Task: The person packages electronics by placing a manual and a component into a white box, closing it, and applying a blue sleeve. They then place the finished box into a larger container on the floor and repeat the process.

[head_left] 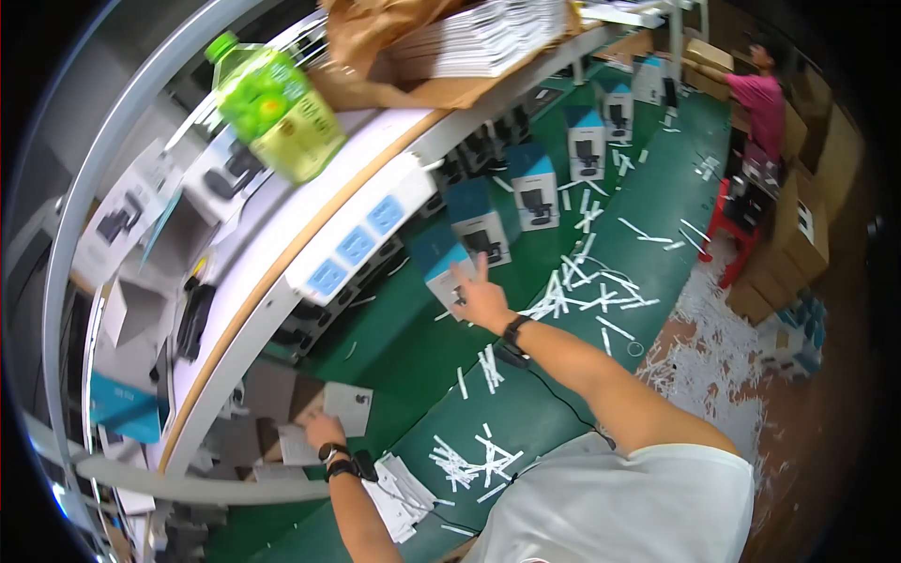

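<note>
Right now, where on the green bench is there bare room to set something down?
A bare patch of green bench lies between the left hand and the right hand, bordered by white strips nearer the body. Another lies toward the red stool, past the strip heap. It is crowded along the row of boxes and beside the right forearm.

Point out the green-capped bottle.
In the head view, the green-capped bottle is at the upper left, on the white shelf, just behind the blue-paneled white socket strip and left of the brown paper.
</note>
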Demonstrator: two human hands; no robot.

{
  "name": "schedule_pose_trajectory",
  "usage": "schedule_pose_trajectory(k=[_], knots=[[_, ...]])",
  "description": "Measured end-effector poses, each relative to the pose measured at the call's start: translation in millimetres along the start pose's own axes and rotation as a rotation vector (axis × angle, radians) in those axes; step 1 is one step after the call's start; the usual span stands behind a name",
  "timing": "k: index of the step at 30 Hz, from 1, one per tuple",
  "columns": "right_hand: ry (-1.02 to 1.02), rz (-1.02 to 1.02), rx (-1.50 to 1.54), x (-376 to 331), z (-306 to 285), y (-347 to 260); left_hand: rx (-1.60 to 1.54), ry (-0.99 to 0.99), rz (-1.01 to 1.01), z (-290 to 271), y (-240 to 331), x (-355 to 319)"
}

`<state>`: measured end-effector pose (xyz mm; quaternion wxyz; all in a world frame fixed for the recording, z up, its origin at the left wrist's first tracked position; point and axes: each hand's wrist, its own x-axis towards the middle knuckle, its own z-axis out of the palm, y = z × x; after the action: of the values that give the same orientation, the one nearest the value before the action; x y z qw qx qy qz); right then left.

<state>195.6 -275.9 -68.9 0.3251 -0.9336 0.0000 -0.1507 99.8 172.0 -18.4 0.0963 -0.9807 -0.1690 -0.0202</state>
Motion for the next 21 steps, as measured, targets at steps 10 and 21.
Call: schedule_pose_trajectory(k=[10,21], knots=[[-0.389,0.087,0.713,-163.9,-52.4,20.3,-0.532,0.160,0.729,-18.1,121.9,-152.5],[-0.341,0.098,0.664,-166.9,-38.4,-19.7,-1.098,0.217,0.584,-39.9,105.2,-237.9]])
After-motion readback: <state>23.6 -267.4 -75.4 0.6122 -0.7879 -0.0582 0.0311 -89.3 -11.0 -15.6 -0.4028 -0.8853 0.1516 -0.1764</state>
